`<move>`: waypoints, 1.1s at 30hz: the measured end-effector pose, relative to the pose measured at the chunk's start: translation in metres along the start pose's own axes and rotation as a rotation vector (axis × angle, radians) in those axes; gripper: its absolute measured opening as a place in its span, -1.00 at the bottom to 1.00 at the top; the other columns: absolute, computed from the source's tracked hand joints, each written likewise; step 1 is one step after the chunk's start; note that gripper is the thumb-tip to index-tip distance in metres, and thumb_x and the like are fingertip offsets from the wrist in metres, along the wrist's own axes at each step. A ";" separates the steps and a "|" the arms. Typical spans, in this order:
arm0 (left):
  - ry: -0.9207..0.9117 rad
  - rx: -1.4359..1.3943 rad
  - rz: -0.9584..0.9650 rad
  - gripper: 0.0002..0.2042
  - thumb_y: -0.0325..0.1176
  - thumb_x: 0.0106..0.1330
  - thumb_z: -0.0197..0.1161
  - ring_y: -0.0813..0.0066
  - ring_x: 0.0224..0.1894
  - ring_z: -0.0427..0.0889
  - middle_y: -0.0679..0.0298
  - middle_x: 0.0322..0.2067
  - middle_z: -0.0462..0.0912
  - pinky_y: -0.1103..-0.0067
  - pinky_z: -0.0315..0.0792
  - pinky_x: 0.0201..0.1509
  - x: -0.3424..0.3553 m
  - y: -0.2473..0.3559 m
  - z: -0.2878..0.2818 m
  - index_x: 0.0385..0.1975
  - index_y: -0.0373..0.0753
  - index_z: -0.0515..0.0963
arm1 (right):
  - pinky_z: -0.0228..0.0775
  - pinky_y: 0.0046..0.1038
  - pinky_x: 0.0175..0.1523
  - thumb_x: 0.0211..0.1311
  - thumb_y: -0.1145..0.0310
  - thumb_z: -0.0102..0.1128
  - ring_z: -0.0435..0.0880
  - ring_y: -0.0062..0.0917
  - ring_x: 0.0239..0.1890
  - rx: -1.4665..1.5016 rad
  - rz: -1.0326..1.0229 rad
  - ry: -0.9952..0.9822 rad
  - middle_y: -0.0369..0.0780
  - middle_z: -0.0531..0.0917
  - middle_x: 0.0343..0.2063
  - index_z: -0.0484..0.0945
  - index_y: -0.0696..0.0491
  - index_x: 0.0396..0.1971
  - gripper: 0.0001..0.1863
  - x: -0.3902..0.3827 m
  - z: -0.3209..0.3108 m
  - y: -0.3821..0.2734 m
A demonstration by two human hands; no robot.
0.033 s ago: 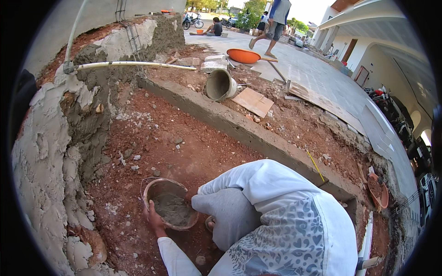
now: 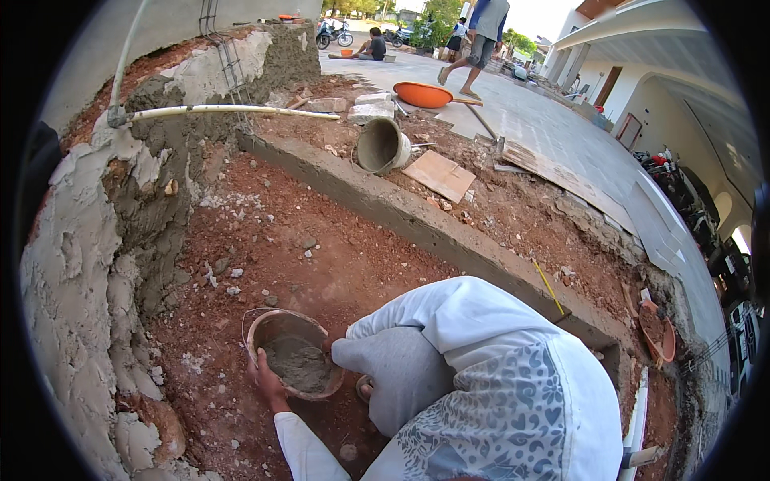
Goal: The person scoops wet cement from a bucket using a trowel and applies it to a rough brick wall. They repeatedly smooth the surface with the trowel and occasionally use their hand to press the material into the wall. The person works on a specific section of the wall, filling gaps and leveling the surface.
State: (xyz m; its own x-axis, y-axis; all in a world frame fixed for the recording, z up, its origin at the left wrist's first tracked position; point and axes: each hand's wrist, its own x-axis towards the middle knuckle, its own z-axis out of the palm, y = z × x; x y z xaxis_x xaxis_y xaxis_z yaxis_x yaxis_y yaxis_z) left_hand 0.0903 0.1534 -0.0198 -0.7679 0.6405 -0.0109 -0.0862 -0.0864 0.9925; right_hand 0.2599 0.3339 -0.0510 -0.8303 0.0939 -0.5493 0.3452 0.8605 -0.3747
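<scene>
A round bucket (image 2: 251,327) with wet grey mortar (image 2: 298,362) in it stands tilted on the red soil, its thin wire handle lying over the far left side. My left hand (image 2: 268,386) is closed on the bucket's near left side, fingers against the outer wall. At the right rim, my right hand (image 2: 334,335) is closed on the edge; my grey-clad knee (image 2: 393,365) hides most of it. Both arms are in white sleeves.
A low mortar-coated beam (image 2: 385,210) crosses beyond me; rough plastered wall (image 2: 76,297) rises at left. Past the beam lie another bucket (image 2: 382,147), a board (image 2: 439,175) and an orange basin (image 2: 423,95). A person (image 2: 477,48) walks on the paving. A yellow stick (image 2: 549,289) leans on the beam.
</scene>
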 end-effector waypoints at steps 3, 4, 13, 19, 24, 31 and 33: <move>0.017 -0.016 -0.081 -0.57 -0.16 0.49 0.14 0.36 0.03 0.62 0.14 0.02 0.69 0.46 0.43 0.16 -0.010 0.014 0.007 0.16 -0.38 0.56 | 0.36 -0.22 0.29 0.26 -0.15 0.19 0.58 -0.20 0.20 0.269 -0.021 -0.049 0.00 0.65 0.07 0.61 -0.05 0.15 -0.40 -0.026 0.027 0.004; 0.024 -0.017 -0.096 -0.58 -0.18 0.49 0.15 0.38 -0.04 0.65 0.12 -0.05 0.72 0.48 0.47 0.08 -0.011 0.018 0.021 0.14 -0.40 0.57 | 0.34 -0.25 0.32 0.29 -0.20 0.17 0.56 -0.22 0.24 0.351 -0.019 -0.047 -0.01 0.64 0.11 0.59 -0.06 0.19 -0.36 -0.039 0.041 0.013; 0.078 -0.321 -0.202 -0.50 -0.06 0.49 0.20 0.41 0.24 0.50 0.17 0.20 0.58 0.45 0.32 0.35 -0.021 -0.004 -0.041 0.29 -0.24 0.48 | 0.24 -0.18 0.40 0.47 -0.19 -0.02 0.50 -0.19 0.28 0.651 0.217 0.018 0.00 0.61 0.13 0.56 0.08 0.20 -0.35 -0.092 -0.016 -0.052; -0.071 0.147 -0.691 -0.33 0.00 0.44 0.20 0.10 0.34 0.43 0.09 0.31 0.47 0.12 0.42 0.27 -0.024 0.032 -0.065 0.43 -0.26 0.27 | 0.44 -0.28 0.03 0.49 -0.13 -0.02 0.60 -0.38 -0.10 0.446 0.214 0.054 -0.15 0.64 -0.13 0.57 0.01 0.16 -0.44 -0.097 -0.026 -0.056; -0.121 -0.165 -0.981 -0.47 -0.32 0.40 0.14 -0.10 0.15 0.60 -0.06 0.19 0.53 -0.08 0.59 0.07 -0.018 0.012 -0.079 0.33 -0.40 0.28 | 0.47 -0.39 -0.36 0.49 0.04 0.04 0.55 -0.54 -0.47 0.650 0.227 0.114 -0.27 0.58 -0.46 0.56 -0.01 0.11 -0.60 -0.105 -0.037 -0.062; -0.105 0.096 -0.893 -0.55 -0.46 0.36 0.09 -0.01 -0.08 0.74 -0.07 -0.01 0.61 0.03 0.72 -0.11 -0.004 0.056 -0.123 0.23 -0.45 0.33 | 0.46 -0.42 -0.33 0.35 0.21 0.19 0.56 -0.59 -0.46 0.886 -0.227 -0.134 -0.31 0.57 -0.51 0.55 0.01 -0.04 -0.72 -0.118 -0.130 -0.084; -0.108 0.198 -0.956 -0.56 -0.45 0.36 0.09 0.00 -0.08 0.74 -0.07 -0.02 0.61 0.07 0.73 -0.15 -0.017 0.093 -0.132 0.22 -0.46 0.33 | 0.43 -0.45 -0.44 0.35 0.26 0.16 0.54 -0.62 -0.55 0.939 -0.136 -0.313 -0.33 0.54 -0.55 0.52 0.01 -0.05 -0.75 -0.121 -0.152 -0.102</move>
State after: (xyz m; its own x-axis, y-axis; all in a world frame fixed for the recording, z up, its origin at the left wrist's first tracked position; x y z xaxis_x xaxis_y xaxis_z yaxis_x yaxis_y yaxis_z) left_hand 0.0113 0.0335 0.0570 -0.3668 0.4416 -0.8188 -0.5258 0.6277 0.5740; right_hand 0.2590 0.3106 0.1671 -0.7823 -0.2287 -0.5794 0.5740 0.0965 -0.8132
